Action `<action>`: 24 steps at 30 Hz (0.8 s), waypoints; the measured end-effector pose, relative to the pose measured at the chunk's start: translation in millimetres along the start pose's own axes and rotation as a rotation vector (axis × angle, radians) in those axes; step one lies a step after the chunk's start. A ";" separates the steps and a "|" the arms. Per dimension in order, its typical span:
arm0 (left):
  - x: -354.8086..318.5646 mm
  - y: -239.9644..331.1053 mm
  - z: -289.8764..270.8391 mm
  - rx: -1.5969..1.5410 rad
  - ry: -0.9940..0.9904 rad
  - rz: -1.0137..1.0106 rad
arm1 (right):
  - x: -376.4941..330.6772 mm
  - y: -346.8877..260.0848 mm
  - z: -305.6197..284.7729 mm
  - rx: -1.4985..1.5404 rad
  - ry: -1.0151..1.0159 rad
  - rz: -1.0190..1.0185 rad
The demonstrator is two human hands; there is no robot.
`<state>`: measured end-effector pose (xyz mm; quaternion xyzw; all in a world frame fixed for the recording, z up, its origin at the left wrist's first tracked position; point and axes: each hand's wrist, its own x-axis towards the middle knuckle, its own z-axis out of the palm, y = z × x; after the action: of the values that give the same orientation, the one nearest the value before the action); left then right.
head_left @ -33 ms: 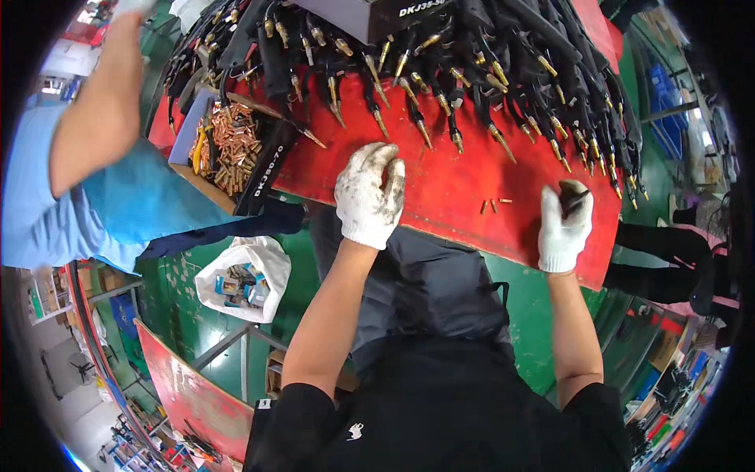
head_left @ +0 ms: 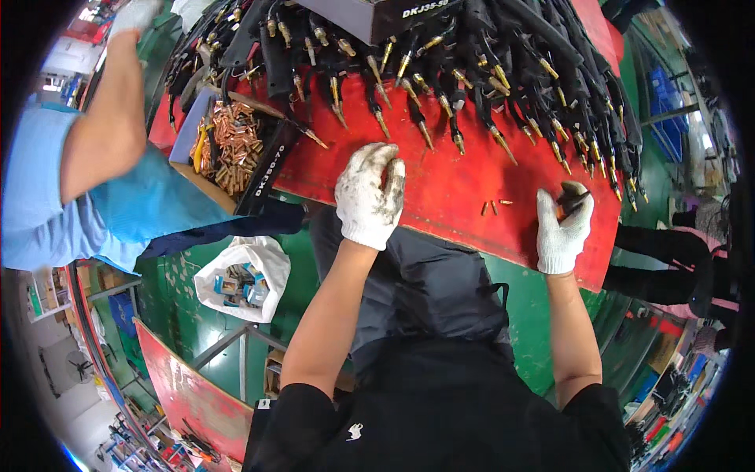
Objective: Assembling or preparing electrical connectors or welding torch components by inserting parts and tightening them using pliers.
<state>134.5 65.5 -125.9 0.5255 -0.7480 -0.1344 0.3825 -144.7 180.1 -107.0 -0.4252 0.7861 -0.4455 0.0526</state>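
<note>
My left hand (head_left: 368, 193), in a soiled white glove, rests at the near edge of the red tabletop (head_left: 452, 185). Its fingers curve loosely, with a gap beside the thumb and nothing visible in them. Farther right, my right hand (head_left: 561, 228) is gloved too, thumb and bent fingers apart, with dark smudges on the finger side. I see no object in it. Three small copper-coloured pieces (head_left: 494, 206) lie between my hands, nearer the right one. Beyond them, several black torch-like cables with brass-coloured tips (head_left: 501, 144) hang over the table in a dense row.
An open box of copper-coloured parts (head_left: 236, 145) stands at the left, with yellow-handled pliers (head_left: 200, 148) in it. A co-worker's bare arm (head_left: 110, 126) reaches past it. A dark carton (head_left: 354, 16) sits among the cables. On the green floor is a white sack (head_left: 271, 295) of small packages.
The co-worker's arm at the left has shifted slightly right and down. My right hand has turned very slightly. My left hand stays where it was.
</note>
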 end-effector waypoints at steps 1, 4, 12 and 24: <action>-0.5 -0.6 -0.8 0.002 0.007 -0.004 | -1.2 0.5 2.9 0.020 -0.017 0.030; 8.6 6.3 -8.6 -0.401 -0.034 -0.387 | 1.0 3.4 3.8 -0.018 -0.070 -0.059; 94.9 23.1 -18.0 -0.200 0.050 -0.057 | 2.0 7.9 2.8 0.245 -0.127 0.052; 103.2 59.0 -13.7 -0.509 0.299 -0.481 | 5.5 6.3 6.1 0.320 -0.151 0.156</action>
<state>88.0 0.8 -36.7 0.5880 -0.4818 -0.3238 0.5633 -149.3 173.7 -113.6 -0.3816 0.7295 -0.5262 0.2129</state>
